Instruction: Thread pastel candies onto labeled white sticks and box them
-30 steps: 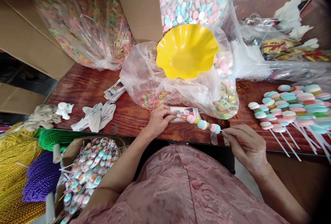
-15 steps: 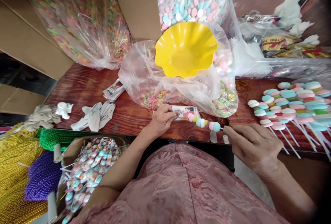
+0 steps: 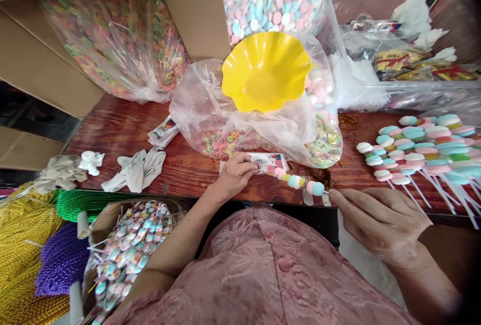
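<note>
A candy skewer (image 3: 296,181) of pink, yellow and blue sweets lies slanted over the front edge of the wooden table (image 3: 124,129). My left hand (image 3: 236,175) pinches its upper end, right by a small printed wrapper (image 3: 269,161). My right hand (image 3: 381,222) is closed on the thin stick at the lower end, fingers pointing left. Just behind sits a clear bag of ring candies (image 3: 225,129) with a yellow wavy bowl (image 3: 266,71) resting on it.
Finished skewers (image 3: 417,152) are piled at the right. Bags of candy (image 3: 116,39) lean on cardboard boxes behind, and a clear tub (image 3: 398,49) holds wrappers. White cloths (image 3: 137,172) lie left; a box of wrapped skewers (image 3: 131,250) and coloured cord bundles (image 3: 45,255) sit below.
My right hand has slid lower and rightward along the stick, its fingers flattening. The skewer stays slanted between both hands, and my left hand has barely moved.
</note>
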`<state>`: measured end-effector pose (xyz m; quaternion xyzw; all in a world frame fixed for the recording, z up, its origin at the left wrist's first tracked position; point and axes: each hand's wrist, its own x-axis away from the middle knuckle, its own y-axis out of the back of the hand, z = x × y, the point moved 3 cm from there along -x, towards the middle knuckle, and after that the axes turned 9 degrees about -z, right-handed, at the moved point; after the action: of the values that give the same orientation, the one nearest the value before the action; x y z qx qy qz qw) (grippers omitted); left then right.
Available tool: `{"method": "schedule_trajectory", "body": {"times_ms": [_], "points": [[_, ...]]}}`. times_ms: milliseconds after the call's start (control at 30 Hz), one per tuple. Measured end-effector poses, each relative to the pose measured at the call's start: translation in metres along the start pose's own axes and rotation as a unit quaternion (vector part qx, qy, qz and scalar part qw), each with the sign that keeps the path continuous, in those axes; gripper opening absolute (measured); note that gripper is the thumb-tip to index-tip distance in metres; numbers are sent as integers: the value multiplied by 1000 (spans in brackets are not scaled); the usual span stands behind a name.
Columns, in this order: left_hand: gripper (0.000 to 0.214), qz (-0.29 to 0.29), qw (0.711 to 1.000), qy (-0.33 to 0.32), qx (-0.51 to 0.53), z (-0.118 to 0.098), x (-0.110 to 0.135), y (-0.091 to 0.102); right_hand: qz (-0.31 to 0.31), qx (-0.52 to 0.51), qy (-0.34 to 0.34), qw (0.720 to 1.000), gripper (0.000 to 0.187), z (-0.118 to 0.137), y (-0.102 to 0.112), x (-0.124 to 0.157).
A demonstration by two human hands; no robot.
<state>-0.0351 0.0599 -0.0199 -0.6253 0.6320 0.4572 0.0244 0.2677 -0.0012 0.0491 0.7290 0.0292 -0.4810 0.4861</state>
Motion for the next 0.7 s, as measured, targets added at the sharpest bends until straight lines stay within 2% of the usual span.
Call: {"method": "schedule_trajectory", "body": {"times_ms": [133,267,367,500,700], "points": [[15,19,1000,-16,-11,-3,-1,-2,-16,-15,26,999,39,2,-3,2],[18,31,998,-50,-5,-6,-4,-4,-15,12,40,999,34,6,-10,-3],[18,29,998,-49,14,-5,-4,-3,-27,23,12,999,34,8,-15,-7],[17,22,999,-36,24,-4,-4,-1,-42,-10,-45,998,43,4,-13,-9],[16,18,1000,-1,15,0,-2,-1,-27,-20,-40,999,48,5,-8,2]]}}
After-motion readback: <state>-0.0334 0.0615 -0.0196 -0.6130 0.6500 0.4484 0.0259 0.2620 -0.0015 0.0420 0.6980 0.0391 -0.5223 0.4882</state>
